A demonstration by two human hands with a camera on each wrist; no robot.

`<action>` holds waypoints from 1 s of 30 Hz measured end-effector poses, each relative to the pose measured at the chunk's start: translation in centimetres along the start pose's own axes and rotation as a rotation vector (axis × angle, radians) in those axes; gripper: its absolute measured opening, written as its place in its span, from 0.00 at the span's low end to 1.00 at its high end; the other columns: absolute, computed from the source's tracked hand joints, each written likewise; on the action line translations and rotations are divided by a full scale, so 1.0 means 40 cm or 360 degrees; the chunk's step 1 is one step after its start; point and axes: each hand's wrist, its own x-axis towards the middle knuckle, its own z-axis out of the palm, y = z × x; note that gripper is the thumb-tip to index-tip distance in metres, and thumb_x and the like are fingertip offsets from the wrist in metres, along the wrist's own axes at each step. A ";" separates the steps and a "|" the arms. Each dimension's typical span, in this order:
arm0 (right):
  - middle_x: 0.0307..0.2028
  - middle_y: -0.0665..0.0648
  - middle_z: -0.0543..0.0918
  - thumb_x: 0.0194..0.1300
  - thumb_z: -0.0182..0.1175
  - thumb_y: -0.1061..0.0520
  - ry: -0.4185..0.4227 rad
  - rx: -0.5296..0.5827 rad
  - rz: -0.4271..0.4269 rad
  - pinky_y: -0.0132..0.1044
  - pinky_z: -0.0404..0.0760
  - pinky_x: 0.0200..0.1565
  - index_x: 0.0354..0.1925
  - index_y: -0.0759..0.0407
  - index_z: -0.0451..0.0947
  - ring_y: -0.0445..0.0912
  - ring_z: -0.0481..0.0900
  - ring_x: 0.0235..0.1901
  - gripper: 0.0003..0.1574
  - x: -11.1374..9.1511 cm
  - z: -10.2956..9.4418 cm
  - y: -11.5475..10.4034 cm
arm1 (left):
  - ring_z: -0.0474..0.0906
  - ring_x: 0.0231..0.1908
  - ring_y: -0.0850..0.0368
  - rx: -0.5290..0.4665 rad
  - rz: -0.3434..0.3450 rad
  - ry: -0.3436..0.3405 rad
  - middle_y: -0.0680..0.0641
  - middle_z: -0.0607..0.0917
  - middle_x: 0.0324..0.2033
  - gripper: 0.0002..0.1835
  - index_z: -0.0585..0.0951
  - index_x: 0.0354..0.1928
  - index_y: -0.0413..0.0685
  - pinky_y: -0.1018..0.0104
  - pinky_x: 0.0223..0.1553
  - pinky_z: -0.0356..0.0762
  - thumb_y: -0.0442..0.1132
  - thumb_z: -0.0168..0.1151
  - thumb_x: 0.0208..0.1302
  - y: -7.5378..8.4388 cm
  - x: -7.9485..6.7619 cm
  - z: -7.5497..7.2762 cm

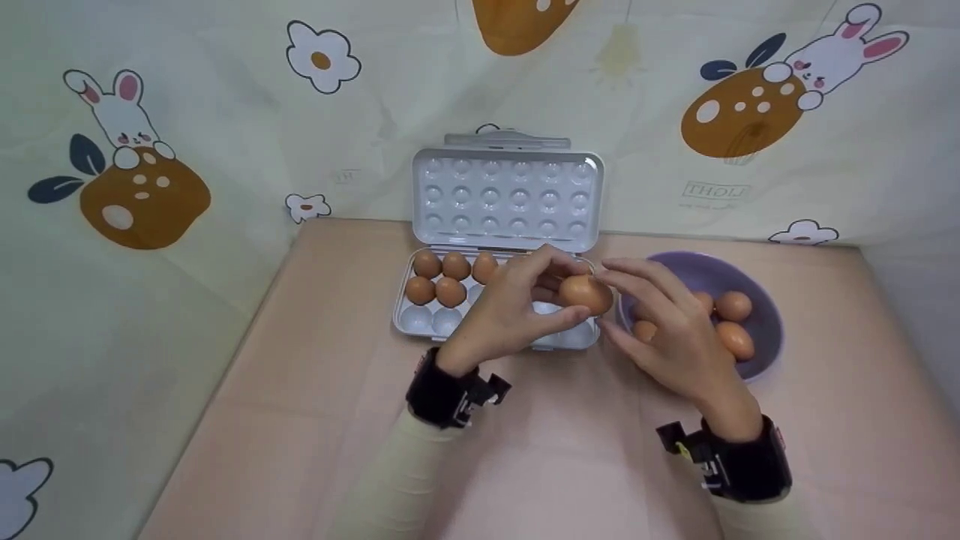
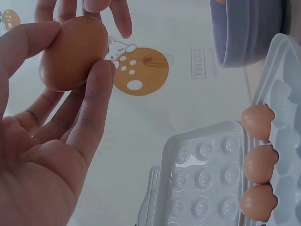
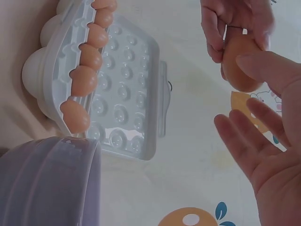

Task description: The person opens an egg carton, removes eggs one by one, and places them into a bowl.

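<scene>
Above the right end of the egg carton, my left hand grips a brown egg between thumb and fingers. My right hand is beside that egg, its fingers spread and extended. In the right wrist view its thumb overlaps the egg; whether it touches is hard to tell. Brown eggs fill the carton's back row, as the right wrist view shows, and two more sit at the left of the middle row. My left hand hides part of the carton.
The carton's dimpled lid stands raised at the back. A purple bowl with several brown eggs is at the right, partly behind my right hand. Behind the pink tabletop hangs a printed cloth.
</scene>
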 end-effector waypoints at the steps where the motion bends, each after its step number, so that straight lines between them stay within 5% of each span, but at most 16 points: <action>1: 0.62 0.60 0.84 0.52 0.79 0.69 0.0007 0.0002 -0.0014 0.23 0.72 0.64 0.63 0.59 0.83 0.55 0.83 0.59 0.38 0.000 0.001 -0.001 | 0.85 0.49 0.61 -0.0016 0.0009 -0.0010 0.46 0.85 0.53 0.22 0.79 0.58 0.41 0.66 0.53 0.86 0.37 0.75 0.67 0.001 0.000 0.002; 17: 0.58 0.56 0.87 0.54 0.77 0.67 -0.0045 -0.0031 -0.0050 0.25 0.73 0.64 0.61 0.57 0.85 0.51 0.85 0.56 0.34 -0.003 -0.006 0.003 | 0.87 0.51 0.60 -0.0114 0.0018 -0.0110 0.43 0.85 0.54 0.24 0.77 0.60 0.38 0.65 0.54 0.86 0.35 0.75 0.67 -0.005 0.003 0.009; 30: 0.55 0.57 0.87 0.51 0.78 0.72 0.0019 -0.0148 0.0125 0.20 0.74 0.59 0.58 0.60 0.86 0.48 0.85 0.51 0.35 -0.011 -0.069 0.037 | 0.85 0.51 0.60 0.0186 0.0011 0.0038 0.51 0.86 0.55 0.23 0.81 0.60 0.46 0.65 0.56 0.85 0.39 0.77 0.65 -0.011 -0.005 -0.032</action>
